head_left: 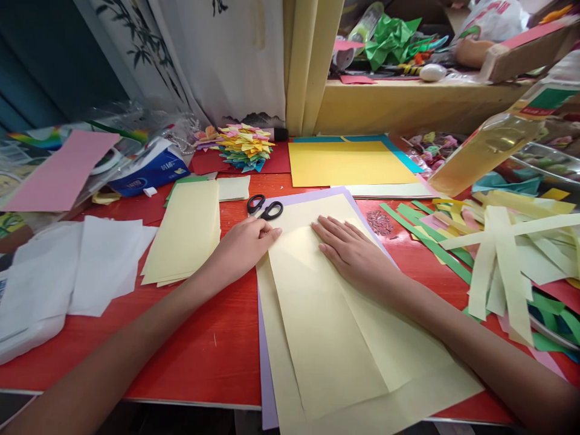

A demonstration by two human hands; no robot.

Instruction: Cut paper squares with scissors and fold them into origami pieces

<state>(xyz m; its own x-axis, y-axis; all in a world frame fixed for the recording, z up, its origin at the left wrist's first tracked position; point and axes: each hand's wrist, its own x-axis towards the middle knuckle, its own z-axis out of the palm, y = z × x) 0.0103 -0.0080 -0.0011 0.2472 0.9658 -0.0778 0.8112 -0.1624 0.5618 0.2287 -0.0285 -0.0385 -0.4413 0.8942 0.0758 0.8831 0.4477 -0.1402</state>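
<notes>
A large pale yellow sheet (326,338), partly folded over lengthwise, lies on more pale yellow paper and a lilac sheet (268,386). My right hand (356,251) rests flat on the upper part of the folded sheet, its fingers stretched out. At the sheet's upper left edge, my left hand (249,241) has thumb and fingers pinched together on the paper's corner. Black-handled scissors (270,211) lie just above the left hand, their blades mostly hidden.
Cut pale yellow pieces (185,229) and white sheets (106,260) lie left on the red table (203,350). Yellow card (348,163) is behind, with a tilted bottle (493,145) and paper strips (502,254) at right. A folded-paper stack (247,147) stands at the back.
</notes>
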